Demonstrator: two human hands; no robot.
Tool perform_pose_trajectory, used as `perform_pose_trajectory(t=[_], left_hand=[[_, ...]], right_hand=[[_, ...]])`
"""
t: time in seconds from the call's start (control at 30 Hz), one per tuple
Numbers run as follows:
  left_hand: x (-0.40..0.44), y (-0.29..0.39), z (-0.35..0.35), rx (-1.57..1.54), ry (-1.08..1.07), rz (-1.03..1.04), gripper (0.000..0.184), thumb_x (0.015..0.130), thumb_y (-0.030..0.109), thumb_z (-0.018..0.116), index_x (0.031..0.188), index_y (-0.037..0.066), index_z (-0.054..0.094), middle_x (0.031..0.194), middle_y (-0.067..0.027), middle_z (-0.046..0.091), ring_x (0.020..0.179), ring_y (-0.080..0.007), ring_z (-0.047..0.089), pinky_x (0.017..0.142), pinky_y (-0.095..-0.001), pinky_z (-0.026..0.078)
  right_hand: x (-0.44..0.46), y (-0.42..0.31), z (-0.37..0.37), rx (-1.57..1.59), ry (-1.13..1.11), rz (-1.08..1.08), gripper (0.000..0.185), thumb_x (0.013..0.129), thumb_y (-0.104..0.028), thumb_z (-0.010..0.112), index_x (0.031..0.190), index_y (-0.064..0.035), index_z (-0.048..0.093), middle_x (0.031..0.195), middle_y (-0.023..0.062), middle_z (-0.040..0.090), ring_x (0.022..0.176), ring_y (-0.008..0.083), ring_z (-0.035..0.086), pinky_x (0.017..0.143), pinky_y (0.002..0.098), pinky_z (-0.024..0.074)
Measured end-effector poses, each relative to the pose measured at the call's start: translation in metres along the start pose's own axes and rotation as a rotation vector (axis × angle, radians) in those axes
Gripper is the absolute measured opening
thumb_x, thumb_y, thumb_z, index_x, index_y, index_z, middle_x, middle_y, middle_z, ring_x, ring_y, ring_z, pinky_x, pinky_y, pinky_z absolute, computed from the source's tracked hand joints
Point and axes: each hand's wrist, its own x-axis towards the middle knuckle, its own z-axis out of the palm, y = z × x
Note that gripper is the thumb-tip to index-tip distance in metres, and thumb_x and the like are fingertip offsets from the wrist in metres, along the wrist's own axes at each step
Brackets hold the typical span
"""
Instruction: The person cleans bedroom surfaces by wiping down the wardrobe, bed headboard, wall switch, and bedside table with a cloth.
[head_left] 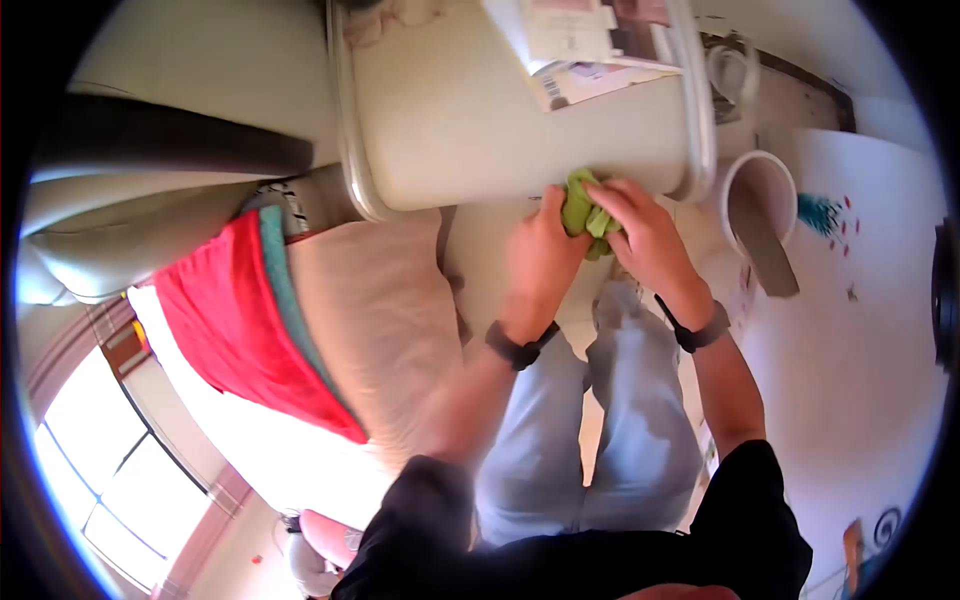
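A crumpled green cloth (pixel 576 208) is bunched between my two hands, just beyond the near edge of a cream tabletop (pixel 450 150). My left hand (pixel 540 258) is closed on the cloth's left side. From the right, my right hand (pixel 650 238) grips it with thumb and fingers bent around the folds. Part of the cloth is hidden by the fingers. Both wrists wear dark bands. Below the hands are my legs in pale grey trousers (pixel 640 400).
Papers and booklets (pixel 600 50) lie at the tabletop's far end. A white bin (pixel 730 200) with a grey flap-like piece stands at right. On the left, a red cloth (pixel 240 320) and a tan cushion (pixel 370 310) rest on a seat. Part of another person (pixel 325 550) shows at bottom left.
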Motion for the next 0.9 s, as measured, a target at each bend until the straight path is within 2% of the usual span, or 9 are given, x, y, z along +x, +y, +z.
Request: perform_pose_trajectory(t=[0.17,0.37,0.43,0.57,0.63,0.7,0.83,0.87,0.9], left_hand=[[-0.086,0.07,-0.046,0.036,-0.147,0.081,0.041,0.071,0.015,0.075,0.101,0.008,0.049,0.079,-0.0189,0.066,0.074,-0.0412,0.064,0.062,-0.0491,0.051],[-0.181,0.152,-0.114,0.07,-0.374,0.152,0.04,0.073,0.011,0.071,0.106,0.006,0.049,0.085,-0.0231,0.066,0.082,-0.0438,0.064,0.068,-0.0494,0.052],[-0.203,0.193,-0.132,0.003,-0.468,0.097,0.04,0.075,0.01,0.068,0.11,0.007,0.05,0.086,-0.0231,0.066,0.084,-0.0444,0.063,0.07,-0.0495,0.051],[-0.231,0.28,-0.154,-0.002,-0.563,0.188,0.04,0.076,0.012,0.07,0.111,0.008,0.052,0.087,-0.0216,0.067,0.085,-0.0436,0.064,0.071,-0.0478,0.051],[-0.244,0.335,-0.169,-0.006,-0.571,0.229,0.039,0.075,0.014,0.071,0.109,0.008,0.053,0.087,-0.021,0.067,0.085,-0.0432,0.064,0.071,-0.0469,0.052],[-0.252,0.374,-0.167,-0.049,-0.547,0.343,0.04,0.074,0.014,0.072,0.109,0.008,0.054,0.087,-0.02,0.067,0.085,-0.041,0.066,0.071,-0.0447,0.052],[-0.268,0.461,-0.145,-0.173,-0.49,0.589,0.045,0.074,0.014,0.072,0.115,0.008,0.054,0.092,-0.018,0.068,0.086,-0.0348,0.068,0.073,-0.0402,0.053],[-0.273,0.482,-0.137,-0.188,-0.534,0.597,0.047,0.075,0.011,0.07,0.119,0.006,0.052,0.093,-0.0176,0.066,0.087,-0.0278,0.069,0.076,-0.0359,0.053],[-0.279,0.5,-0.13,-0.266,-0.558,0.627,0.047,0.076,0.009,0.069,0.119,0.005,0.051,0.094,-0.0174,0.066,0.087,-0.0266,0.068,0.076,-0.0351,0.052]], right_hand=[[-0.051,-0.089,-0.091,0.011,-0.179,0.173,0.054,0.073,0.003,0.062,0.126,-0.0059,0.055,0.113,0.0136,0.058,0.096,0.0341,0.06,0.079,0.0418,0.0519],[-0.125,-0.229,-0.189,0.016,-0.214,0.34,0.054,0.081,-0.01,0.063,0.133,-0.0076,0.05,0.12,0.0173,0.056,0.1,0.0365,0.061,0.08,0.0425,0.0536],[-0.147,-0.272,-0.223,0.03,-0.078,0.334,0.053,0.082,-0.012,0.063,0.133,-0.0077,0.05,0.121,0.0172,0.056,0.099,0.0364,0.061,0.08,0.0425,0.0535],[-0.176,-0.337,-0.312,0.032,0.028,0.392,0.054,0.083,-0.014,0.064,0.134,-0.0084,0.049,0.122,0.0161,0.056,0.101,0.0362,0.061,0.08,0.0423,0.0535],[-0.185,-0.357,-0.351,0.02,0.072,0.415,0.057,0.081,-0.014,0.067,0.135,-0.0089,0.049,0.125,0.0156,0.056,0.107,0.0347,0.059,0.086,0.0403,0.0518],[-0.194,-0.371,-0.391,-0.006,0.153,0.415,0.058,0.081,-0.015,0.068,0.135,-0.009,0.05,0.127,0.0155,0.056,0.109,0.0351,0.058,0.089,0.0401,0.0507],[-0.225,-0.365,-0.447,-0.053,0.387,0.311,0.073,0.075,-0.024,0.077,0.139,-0.0086,0.044,0.135,0.022,0.046,0.123,0.0398,0.048,0.101,0.0436,0.0429],[-0.233,-0.362,-0.457,0.055,0.429,0.354,0.08,0.072,-0.024,0.08,0.14,-0.008,0.042,0.14,0.0252,0.039,0.128,0.0419,0.042,0.105,0.0443,0.0384],[-0.239,-0.358,-0.469,0.02,0.488,0.35,0.08,0.072,-0.022,0.08,0.141,-0.009,0.042,0.141,0.0247,0.039,0.128,0.042,0.042,0.104,0.0441,0.0399]])
